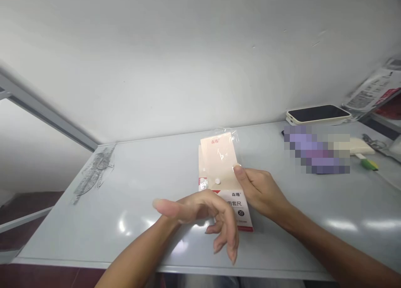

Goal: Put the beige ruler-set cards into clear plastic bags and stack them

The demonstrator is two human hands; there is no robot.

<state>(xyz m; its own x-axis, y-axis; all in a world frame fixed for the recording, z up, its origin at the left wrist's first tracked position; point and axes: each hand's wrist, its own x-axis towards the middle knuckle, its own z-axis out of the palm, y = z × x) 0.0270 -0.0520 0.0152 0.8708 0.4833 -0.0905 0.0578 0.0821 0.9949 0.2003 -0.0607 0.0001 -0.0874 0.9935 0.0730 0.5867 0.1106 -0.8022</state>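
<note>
A small cream-and-red paper packet [233, 206] lies on the table, its cream flap [217, 154] raised and partly covered by clear plastic film. A round white tab [217, 180] shows on the cream card, and the printed front carries Chinese text and the number 20. My right hand [260, 192] pinches the packet's cream part at its right edge between thumb and fingers. My left hand [200, 215] hangs over the packet's lower part with its fingers loose and apart, holding nothing. It hides part of the printed front.
The pale grey table [94, 233] ends at a front edge and a white wall. A phone in a cream case [318, 114], a pixelated purple patch [316, 149], scissors [374, 142], a green-tipped item [369, 164] and a plastic bag [372, 89] lie to the right. Crumpled clear film [94, 173] lies left.
</note>
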